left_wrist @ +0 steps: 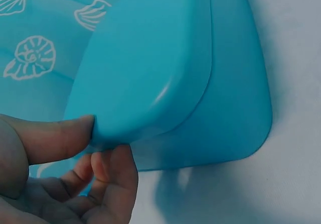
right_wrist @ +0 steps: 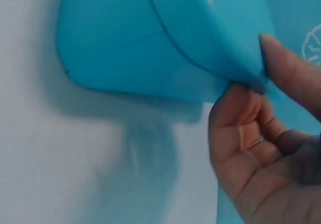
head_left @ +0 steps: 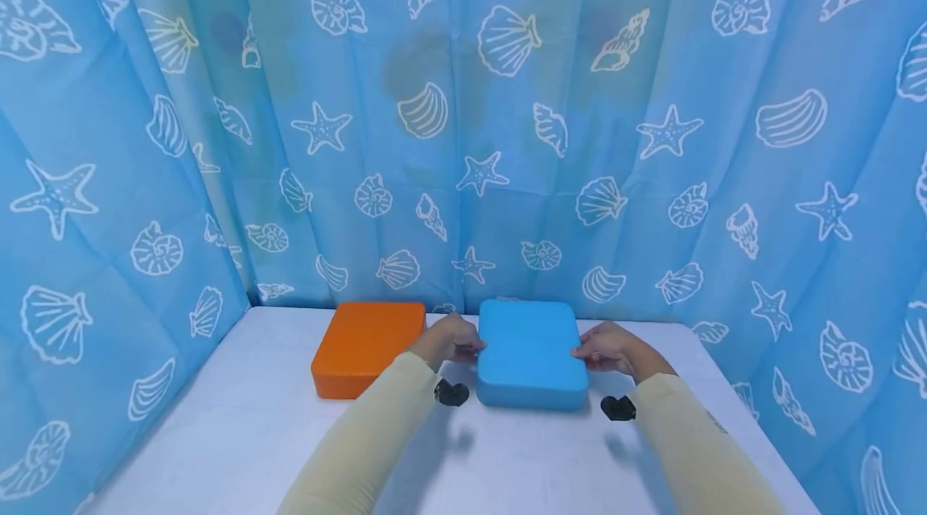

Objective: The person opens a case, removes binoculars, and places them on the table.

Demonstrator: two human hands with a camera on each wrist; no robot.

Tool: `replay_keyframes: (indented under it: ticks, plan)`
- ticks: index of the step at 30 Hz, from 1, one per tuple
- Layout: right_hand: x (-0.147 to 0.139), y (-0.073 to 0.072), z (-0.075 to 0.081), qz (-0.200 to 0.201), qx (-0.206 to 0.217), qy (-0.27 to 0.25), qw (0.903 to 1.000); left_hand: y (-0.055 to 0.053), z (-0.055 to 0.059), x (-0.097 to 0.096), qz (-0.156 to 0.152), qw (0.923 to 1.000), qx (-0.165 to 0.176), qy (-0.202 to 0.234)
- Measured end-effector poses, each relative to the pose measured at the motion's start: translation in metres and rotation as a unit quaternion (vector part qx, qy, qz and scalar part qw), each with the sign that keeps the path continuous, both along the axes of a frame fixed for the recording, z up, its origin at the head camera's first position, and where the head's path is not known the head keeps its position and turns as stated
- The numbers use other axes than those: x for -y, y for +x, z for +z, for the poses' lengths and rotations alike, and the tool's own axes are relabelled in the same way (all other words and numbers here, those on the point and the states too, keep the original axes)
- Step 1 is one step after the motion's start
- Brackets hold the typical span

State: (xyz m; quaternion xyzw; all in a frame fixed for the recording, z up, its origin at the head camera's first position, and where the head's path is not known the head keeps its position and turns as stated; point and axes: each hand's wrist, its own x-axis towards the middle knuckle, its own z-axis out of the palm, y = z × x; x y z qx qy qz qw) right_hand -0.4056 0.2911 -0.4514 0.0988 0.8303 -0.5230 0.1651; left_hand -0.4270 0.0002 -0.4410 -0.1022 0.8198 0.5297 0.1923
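Note:
A light-blue square box [head_left: 529, 346] with rounded corners and a lid [left_wrist: 145, 58] is at the right of the table's middle. Its left side is gripped by my left hand [head_left: 456, 335], thumb on top of the lid's edge and curled fingers beneath. On the opposite side, my right hand [head_left: 611, 348] pinches the lid's edge the same way, thumb above and fingers under. In both wrist views the seam between lid and lower part shows below the fingers. An orange box [head_left: 371, 342] of similar shape sits left of my left hand, its right side partly covered by my forearm.
The white table [head_left: 210, 434] is bounded at the back and both sides by a blue curtain [head_left: 463, 121] printed with white shells and starfish. A dark wrist camera [head_left: 453, 394] sits on my left wrist, another dark camera [head_left: 618, 408] on my right.

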Motion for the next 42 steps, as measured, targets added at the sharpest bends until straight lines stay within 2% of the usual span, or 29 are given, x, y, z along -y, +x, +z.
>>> replay_keyframes:
  ticks: [5, 9, 12, 16, 19, 23, 28, 33, 38, 42]
  plan:
    - [-0.005, -0.001, -0.002, 0.003, -0.024, -0.027, 0.9993, 0.003, 0.007, 0.000, -0.017, 0.9998, -0.006, -0.010]
    - [-0.008, 0.001, -0.002, 0.010, -0.030, -0.024, 0.9992, 0.003, 0.006, -0.003, -0.006, 1.0000, -0.004, -0.004]
    - [-0.005, 0.003, 0.001, 0.020, -0.012, 0.000, 0.9997, 0.001, 0.002, -0.004, 0.010, 0.9999, 0.003, 0.002]
    - [0.002, 0.006, 0.008, 0.032, 0.031, 0.013, 0.9989, -0.002, -0.002, -0.004, 0.024, 0.9996, 0.009, -0.013]
    - [0.006, 0.006, 0.011, 0.020, 0.056, -0.001, 0.9982, -0.004, -0.003, -0.004, 0.028, 0.9992, 0.006, -0.026]
    - [0.008, 0.006, 0.013, 0.002, 0.069, -0.010, 0.9976, -0.006, -0.001, -0.006, 0.032, 0.9992, 0.006, -0.025]
    - [0.009, 0.008, 0.012, 0.012, 0.056, 0.003, 0.9984, -0.005, -0.001, -0.007, 0.044, 0.9988, 0.003, -0.023]
    - [0.010, 0.010, 0.005, 0.006, 0.044, 0.019, 0.9988, -0.001, -0.001, -0.005, 0.042, 0.9990, 0.003, -0.016]
    - [0.015, 0.010, 0.005, 0.022, 0.014, 0.040, 0.9989, 0.001, 0.001, -0.001, 0.052, 0.9984, 0.009, -0.019]
    - [0.023, 0.008, 0.013, 0.032, -0.001, 0.011, 0.9994, -0.001, 0.004, -0.004, 0.046, 0.9988, 0.011, -0.012]
